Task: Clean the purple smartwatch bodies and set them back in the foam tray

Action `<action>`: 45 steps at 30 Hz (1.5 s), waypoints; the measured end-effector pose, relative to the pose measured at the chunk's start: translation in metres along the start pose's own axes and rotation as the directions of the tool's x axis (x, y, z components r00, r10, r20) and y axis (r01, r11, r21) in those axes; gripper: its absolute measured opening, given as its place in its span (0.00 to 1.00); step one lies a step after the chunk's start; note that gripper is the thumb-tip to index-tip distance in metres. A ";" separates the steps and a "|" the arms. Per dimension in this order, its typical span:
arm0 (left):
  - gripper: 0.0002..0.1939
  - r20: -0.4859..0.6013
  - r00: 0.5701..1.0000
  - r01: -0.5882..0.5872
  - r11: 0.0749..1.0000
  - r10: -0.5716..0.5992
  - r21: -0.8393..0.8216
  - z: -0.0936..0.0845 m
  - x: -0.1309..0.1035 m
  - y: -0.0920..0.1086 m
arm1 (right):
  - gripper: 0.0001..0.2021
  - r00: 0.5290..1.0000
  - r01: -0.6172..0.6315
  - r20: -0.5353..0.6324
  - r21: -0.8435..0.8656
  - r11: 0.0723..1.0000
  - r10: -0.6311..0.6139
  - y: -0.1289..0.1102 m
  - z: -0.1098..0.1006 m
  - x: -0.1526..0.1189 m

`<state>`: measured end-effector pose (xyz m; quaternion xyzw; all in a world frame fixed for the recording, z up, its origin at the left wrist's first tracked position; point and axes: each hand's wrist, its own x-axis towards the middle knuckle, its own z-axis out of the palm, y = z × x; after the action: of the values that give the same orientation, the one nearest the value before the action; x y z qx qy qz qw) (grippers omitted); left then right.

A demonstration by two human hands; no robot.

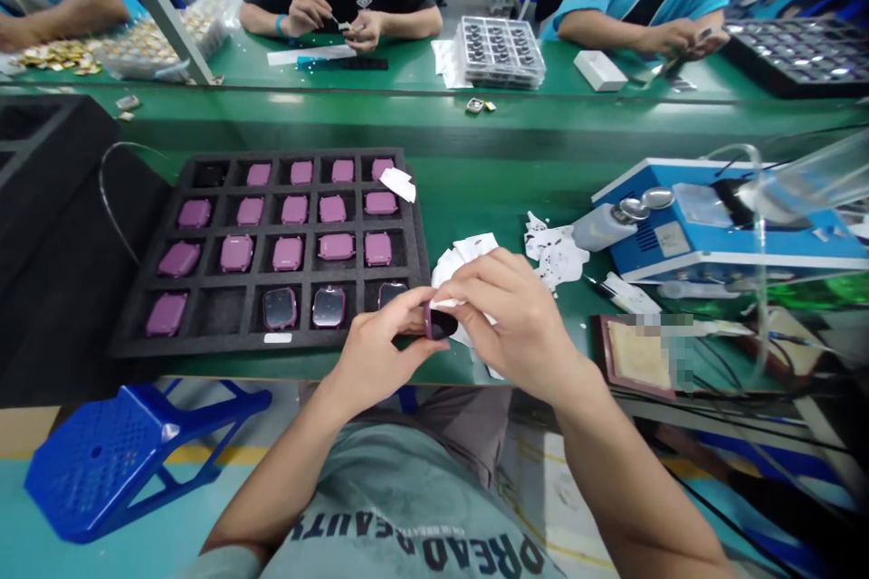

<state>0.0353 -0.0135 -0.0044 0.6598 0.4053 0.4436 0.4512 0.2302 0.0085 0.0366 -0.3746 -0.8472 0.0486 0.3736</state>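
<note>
My left hand (373, 348) grips a purple smartwatch case (444, 324) by its edges, with the dark face turned toward my right hand. Fingers of my right hand (520, 317) pinch a white wipe (445, 301) against the watch's upper edge. Behind and beneath that hand lie more white wipes (475, 246), partly hidden. Left of my hands is a black foam tray (224, 346) with several purple watch cases (288, 251) in its compartments. In its front row, two watches (329, 307) show dark screens, and another is partly covered by my left hand.
To the right stand a blue machine (720, 240) and a metal-topped bottle (601, 224). Nearer are a sponge in a holder (638, 353), stained white scraps (558, 251) and cables. A blue stool (101, 461) is below left. Several co-workers sit across the green bench (462, 131).
</note>
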 end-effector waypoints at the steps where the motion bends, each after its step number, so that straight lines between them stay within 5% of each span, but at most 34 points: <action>1: 0.27 -0.002 1.000 0.001 1.000 -0.001 0.006 0.000 0.000 0.000 | 0.08 0.999 0.029 0.015 -0.003 1.000 -0.029 -0.002 0.000 0.000; 9: 0.28 0.034 0.996 0.088 0.992 -0.085 -0.092 -0.001 -0.001 0.002 | 0.07 0.995 -0.101 -0.010 0.035 0.994 0.102 0.011 -0.003 -0.002; 23: 0.27 -0.007 0.997 0.073 0.993 -0.074 -0.092 -0.001 0.000 0.003 | 0.08 0.998 -0.062 0.012 0.031 0.998 0.061 -0.007 -0.001 0.004; 27: 0.28 -0.041 0.990 0.123 0.975 -0.133 -0.187 -0.001 0.000 0.004 | 0.06 0.992 -0.120 0.044 -0.041 0.992 0.122 0.007 -0.003 -0.011; 31: 0.31 -0.011 0.982 0.174 0.933 -0.187 -0.314 -0.003 0.001 0.007 | 0.07 0.960 -0.266 0.127 0.120 0.957 0.251 0.023 -0.003 -0.036; 34: 0.33 -0.004 0.978 0.196 0.918 -0.210 -0.345 -0.004 0.002 0.010 | 0.07 0.908 -0.410 0.034 0.285 0.866 0.418 0.023 -0.003 -0.046; 37: 0.33 -0.011 0.976 0.202 0.915 -0.219 -0.348 -0.005 0.004 0.011 | 0.08 0.790 -0.523 0.020 0.544 0.656 0.613 0.017 -0.001 -0.047; 41: 0.34 -0.027 0.978 0.184 0.921 -0.206 -0.343 -0.006 0.005 0.010 | 0.14 0.641 -0.467 0.194 0.867 0.176 0.743 0.013 0.008 -0.045; 45: 0.34 -0.035 0.980 0.175 0.929 -0.197 -0.327 -0.006 0.006 0.009 | 0.14 0.604 -0.420 0.303 0.907 -0.029 0.737 0.012 0.014 -0.043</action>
<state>0.0327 -0.0089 0.0071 0.5206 0.4031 0.4808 0.5790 0.2468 -0.0090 -0.0028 -0.4051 -0.3406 0.6306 0.5676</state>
